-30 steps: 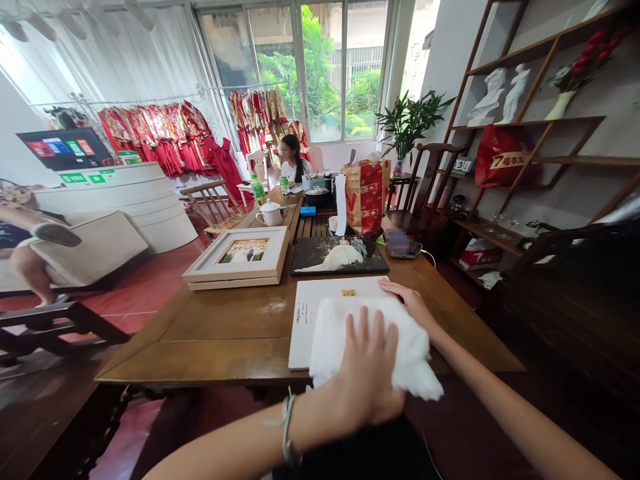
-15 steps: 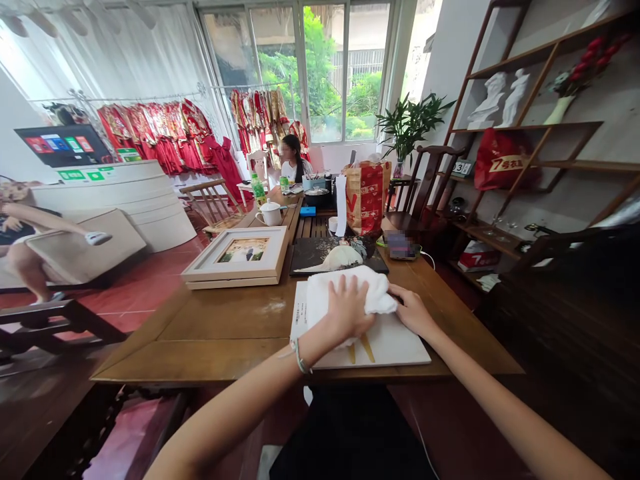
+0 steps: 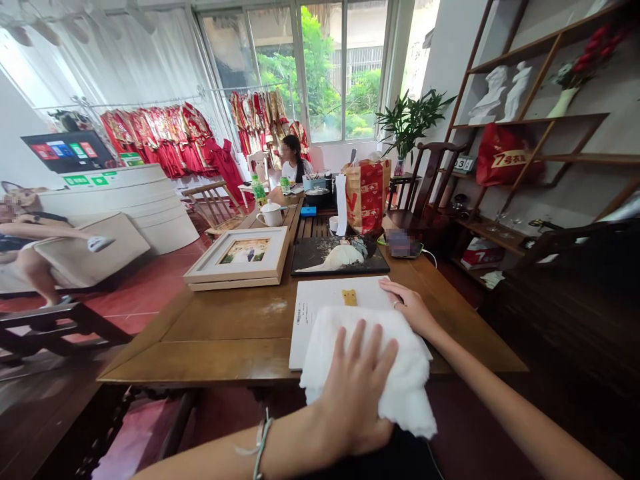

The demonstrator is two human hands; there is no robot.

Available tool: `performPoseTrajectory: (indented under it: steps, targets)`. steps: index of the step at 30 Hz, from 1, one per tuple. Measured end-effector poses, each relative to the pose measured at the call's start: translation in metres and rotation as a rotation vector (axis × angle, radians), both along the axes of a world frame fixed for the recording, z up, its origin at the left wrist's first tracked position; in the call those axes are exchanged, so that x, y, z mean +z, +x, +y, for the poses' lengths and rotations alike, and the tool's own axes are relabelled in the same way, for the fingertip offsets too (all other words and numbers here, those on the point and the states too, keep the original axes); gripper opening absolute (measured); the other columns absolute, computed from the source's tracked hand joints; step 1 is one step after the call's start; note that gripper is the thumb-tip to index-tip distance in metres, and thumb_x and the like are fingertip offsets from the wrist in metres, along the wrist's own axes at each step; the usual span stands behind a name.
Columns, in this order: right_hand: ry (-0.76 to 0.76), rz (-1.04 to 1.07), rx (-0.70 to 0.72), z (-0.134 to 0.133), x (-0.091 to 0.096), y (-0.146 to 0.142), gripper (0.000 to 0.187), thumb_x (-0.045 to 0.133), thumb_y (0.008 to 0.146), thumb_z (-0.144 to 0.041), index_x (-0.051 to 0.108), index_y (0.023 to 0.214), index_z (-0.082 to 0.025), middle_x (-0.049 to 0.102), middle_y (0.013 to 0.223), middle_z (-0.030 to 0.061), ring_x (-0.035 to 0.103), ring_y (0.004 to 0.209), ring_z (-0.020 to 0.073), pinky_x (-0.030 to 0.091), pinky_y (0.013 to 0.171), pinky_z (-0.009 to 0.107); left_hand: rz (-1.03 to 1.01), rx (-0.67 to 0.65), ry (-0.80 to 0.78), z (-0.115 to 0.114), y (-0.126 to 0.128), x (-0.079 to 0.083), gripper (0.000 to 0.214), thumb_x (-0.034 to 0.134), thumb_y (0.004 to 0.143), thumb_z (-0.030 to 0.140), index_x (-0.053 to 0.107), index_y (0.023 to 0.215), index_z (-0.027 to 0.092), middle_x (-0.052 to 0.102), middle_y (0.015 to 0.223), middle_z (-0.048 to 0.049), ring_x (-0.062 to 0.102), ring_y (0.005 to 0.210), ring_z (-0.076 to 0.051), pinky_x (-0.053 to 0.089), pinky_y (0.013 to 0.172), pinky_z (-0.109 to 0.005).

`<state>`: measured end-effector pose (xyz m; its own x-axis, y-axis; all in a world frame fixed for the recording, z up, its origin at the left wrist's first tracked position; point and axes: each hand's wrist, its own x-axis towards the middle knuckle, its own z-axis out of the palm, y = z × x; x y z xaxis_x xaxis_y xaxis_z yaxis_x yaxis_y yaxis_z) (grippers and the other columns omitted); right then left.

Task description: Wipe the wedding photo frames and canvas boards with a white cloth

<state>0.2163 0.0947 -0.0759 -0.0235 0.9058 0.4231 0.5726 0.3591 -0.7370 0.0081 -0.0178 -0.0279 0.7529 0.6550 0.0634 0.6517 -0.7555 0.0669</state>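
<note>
My left hand (image 3: 357,387) lies flat, fingers spread, on a white fluffy cloth (image 3: 367,363). The cloth covers the near part of a flat white board (image 3: 320,300) lying on the wooden table (image 3: 225,333), and its lower edge hangs over the table's front. My right hand (image 3: 411,308) rests on the board's right edge beside the cloth, fingers laid along it. A small yellow mark (image 3: 349,297) shows on the uncovered far part of the board.
Beyond the board lie a dark picture panel (image 3: 340,255) and a stack of pale wooden photo frames (image 3: 239,257). A phone (image 3: 403,243), a red bag (image 3: 367,193) and a teapot (image 3: 271,213) stand farther back. A person sits at the far end; another sits at left.
My left hand has slid the cloth from the far part of the board back toward me, over the near edge. My right hand has stayed on the right edge.
</note>
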Motion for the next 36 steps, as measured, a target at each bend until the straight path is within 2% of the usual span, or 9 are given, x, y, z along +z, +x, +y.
performPoseTrajectory:
  steps: [3, 7, 11, 15, 19, 22, 25, 28, 36]
  targets:
    - [0.007, 0.017, 0.017, 0.000, 0.000, 0.000, 0.035, 0.046, 0.077, -0.018, 0.067, 0.104, -0.019, 0.061, 0.120, 0.0080, 0.053, 0.116, 0.0232, 0.038, 0.102, 0.043, -0.006, 0.061, 0.009, 0.026, 0.003, 0.004, 0.084, 0.051, 0.072, 0.050, 0.015, 0.142, 0.021, 0.016, 0.148, -0.0120, 0.008, 0.133, -0.036, 0.012, 0.103, -0.058]
    - [0.015, -0.005, 0.052, -0.001, 0.000, 0.000, 0.040, 0.044, 0.074, -0.014, 0.066, 0.107, -0.021, 0.061, 0.121, 0.0057, 0.051, 0.119, 0.0225, 0.038, 0.102, 0.042, 0.014, 0.187, 0.047, 0.082, 0.013, 0.015, 0.071, 0.048, 0.076, 0.044, 0.027, 0.138, 0.020, 0.029, 0.143, -0.0118, 0.022, 0.128, -0.036, 0.023, 0.101, -0.055]
    - [0.011, -0.033, -0.006, 0.000, 0.000, -0.001, 0.039, 0.042, 0.076, -0.014, 0.067, 0.106, -0.018, 0.061, 0.120, 0.0081, 0.052, 0.117, 0.0223, 0.037, 0.102, 0.042, 0.017, 0.263, 0.068, 0.117, 0.016, 0.023, 0.058, 0.043, 0.080, 0.037, 0.033, 0.134, 0.019, 0.042, 0.133, -0.0110, 0.036, 0.119, -0.032, 0.032, 0.095, -0.050]
    - [0.019, -0.040, -0.020, -0.001, -0.001, -0.002, 0.037, 0.042, 0.078, -0.014, 0.066, 0.106, -0.019, 0.061, 0.120, 0.0082, 0.053, 0.117, 0.0216, 0.037, 0.103, 0.043, 0.033, 0.264, 0.056, 0.109, 0.001, 0.025, 0.061, 0.043, 0.079, 0.035, 0.031, 0.135, 0.016, 0.036, 0.138, -0.0115, 0.031, 0.124, -0.032, 0.028, 0.098, -0.049]
    - [0.041, -0.058, -0.019, -0.002, -0.002, -0.002, 0.037, 0.043, 0.079, -0.014, 0.066, 0.107, -0.019, 0.061, 0.121, 0.0078, 0.052, 0.117, 0.0208, 0.038, 0.103, 0.042, 0.066, 0.228, -0.006, 0.062, -0.019, 0.017, 0.077, 0.049, 0.073, 0.034, 0.018, 0.142, 0.017, 0.018, 0.148, -0.0127, 0.014, 0.132, -0.036, 0.016, 0.104, -0.054]
    - [0.047, -0.066, -0.037, -0.002, -0.003, -0.003, 0.037, 0.043, 0.078, -0.013, 0.067, 0.105, -0.020, 0.062, 0.119, 0.0071, 0.054, 0.116, 0.0210, 0.038, 0.103, 0.043, 0.075, 0.102, -0.012, 0.021, -0.025, 0.008, 0.097, 0.057, 0.065, 0.039, 0.005, 0.144, 0.021, 0.003, 0.150, -0.0116, -0.002, 0.134, -0.038, 0.004, 0.104, -0.059]
    - [0.033, -0.076, -0.040, -0.002, -0.002, -0.002, 0.037, 0.043, 0.078, -0.014, 0.067, 0.106, -0.019, 0.062, 0.120, 0.0081, 0.053, 0.116, 0.0218, 0.037, 0.103, 0.044, 0.074, 0.028, -0.002, 0.002, -0.025, 0.001, 0.106, 0.061, 0.061, 0.045, -0.001, 0.144, 0.022, -0.004, 0.150, -0.0110, -0.009, 0.133, -0.039, -0.001, 0.103, -0.061]
    - [0.017, -0.081, -0.027, -0.003, -0.001, -0.001, 0.037, 0.042, 0.079, -0.014, 0.066, 0.107, -0.017, 0.060, 0.121, 0.0098, 0.052, 0.117, 0.0223, 0.037, 0.103, 0.044, 0.070, 0.047, -0.022, 0.016, -0.021, 0.004, 0.099, 0.058, 0.065, 0.044, 0.002, 0.144, 0.024, 0.002, 0.151, -0.0095, -0.005, 0.134, -0.038, 0.004, 0.104, -0.060]
    - [0.003, -0.070, -0.018, -0.002, 0.000, 0.001, 0.036, 0.043, 0.079, -0.016, 0.065, 0.107, -0.019, 0.061, 0.121, 0.0080, 0.051, 0.118, 0.0217, 0.035, 0.104, 0.044, 0.082, 0.261, 0.017, 0.108, -0.009, 0.017, 0.070, 0.046, 0.079, 0.039, 0.024, 0.141, 0.016, 0.022, 0.147, -0.0124, 0.017, 0.132, -0.036, 0.017, 0.103, -0.055]
